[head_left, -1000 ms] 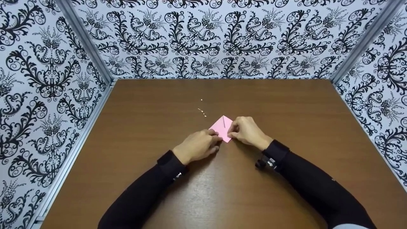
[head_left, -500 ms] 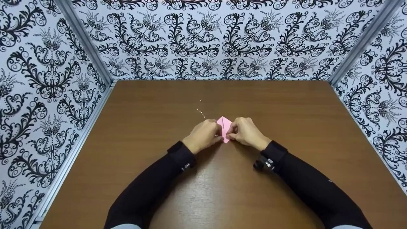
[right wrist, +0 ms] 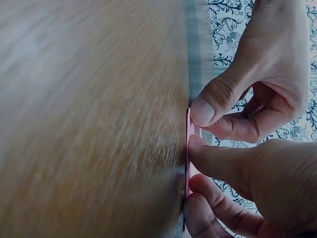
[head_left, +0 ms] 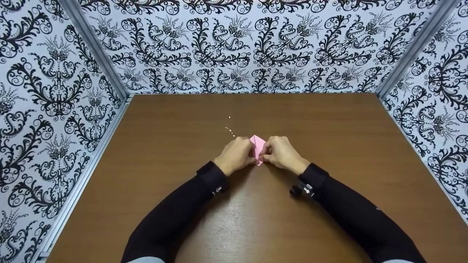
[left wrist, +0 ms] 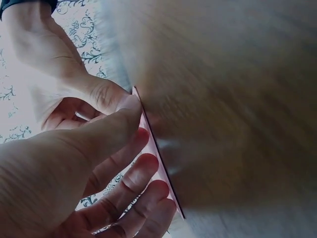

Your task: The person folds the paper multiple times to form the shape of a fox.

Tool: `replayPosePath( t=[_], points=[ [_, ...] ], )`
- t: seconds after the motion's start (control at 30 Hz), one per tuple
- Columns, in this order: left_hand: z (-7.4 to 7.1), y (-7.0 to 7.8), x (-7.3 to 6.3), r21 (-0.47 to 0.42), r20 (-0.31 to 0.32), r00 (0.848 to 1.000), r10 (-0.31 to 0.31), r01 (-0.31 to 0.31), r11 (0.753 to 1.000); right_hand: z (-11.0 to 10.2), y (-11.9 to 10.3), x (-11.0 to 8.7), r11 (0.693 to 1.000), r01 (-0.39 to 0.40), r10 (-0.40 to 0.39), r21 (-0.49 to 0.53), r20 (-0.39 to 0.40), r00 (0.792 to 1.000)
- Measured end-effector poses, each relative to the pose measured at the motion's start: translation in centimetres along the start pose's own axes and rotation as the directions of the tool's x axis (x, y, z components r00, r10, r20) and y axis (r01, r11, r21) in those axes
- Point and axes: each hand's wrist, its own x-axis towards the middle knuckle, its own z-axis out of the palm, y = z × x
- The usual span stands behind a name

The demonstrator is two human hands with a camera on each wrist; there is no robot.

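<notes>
A small pink sheet of folded paper (head_left: pixel 259 143) lies on the table between my hands, a slanting crease or flap edge showing near its far corner. At its left edge my left hand (head_left: pixel 235 155) holds it with thumb and curled fingers. My right hand (head_left: pixel 283 155) pinches the right side near the lower corner. Edge-on in the left wrist view, the paper (left wrist: pixel 162 171) lies flat against the tabletop with several fingertips on it. Both thumbs press on the paper (right wrist: pixel 192 168) in the right wrist view. Its outer sides are hidden under the hands.
Several tiny white specks (head_left: pixel 230 130) lie on the brown wooden table (head_left: pixel 175 120), just beyond my left hand. Patterned black-and-white walls (head_left: pixel 234 44) with metal posts close off the back and both sides.
My left hand has moved right and away from me, its fingers curling onto the paper's left side and covering more of it. The right hand has stayed nearly in place.
</notes>
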Motion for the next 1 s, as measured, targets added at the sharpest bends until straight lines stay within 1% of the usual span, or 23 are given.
replayPosePath(
  t=[0.1, 0.27, 0.4, 0.5, 0.63, 0.7, 0.9, 1.0],
  points=[
    [0.0, -0.1, 0.1, -0.006, 0.009, 1.000, 0.008, -0.008, 1.000, 0.0, -0.1, -0.1, 1.000, -0.015, 0.015, -0.001, 0.005, 1.000],
    [-0.2, -0.4, 0.2, 0.004, 0.037, 0.999, -0.003, 0.003, 1.000, 0.1, 0.0, -0.1, 0.999, -0.034, 0.034, 0.000, 0.011, 0.999],
    [-0.6, -1.0, 0.3, 0.006, 0.043, 0.999, -0.018, 0.018, 1.000, 0.1, 0.0, -0.2, 1.000, -0.030, 0.030, -0.001, 0.008, 1.000],
    [-0.9, -1.6, 0.2, -0.007, 0.042, 0.998, -0.041, 0.042, 0.999, 0.2, 0.0, -0.2, 0.999, -0.037, 0.037, 0.001, 0.011, 0.999],
    [-1.5, -2.6, 0.1, -0.017, 0.035, 0.997, -0.071, 0.071, 0.997, 0.2, 0.0, -0.2, 0.998, -0.057, 0.057, 0.003, 0.020, 0.998],
    [-1.8, -3.2, 0.1, -0.011, 0.021, 0.997, -0.077, 0.078, 0.997, 0.2, 0.0, -0.2, 0.998, -0.063, 0.063, 0.004, 0.020, 0.998],
    [-2.1, -4.7, 0.0, 0.011, -0.021, 0.993, -0.114, 0.114, 0.993, 0.4, 0.0, -0.2, 0.999, -0.053, 0.052, 0.004, 0.014, 0.999],
    [-2.3, -5.2, -0.1, 0.003, -0.029, 0.994, -0.108, 0.108, 0.994, 0.3, -0.1, -0.2, 0.999, -0.047, 0.046, 0.004, 0.011, 0.999]
  ],
)
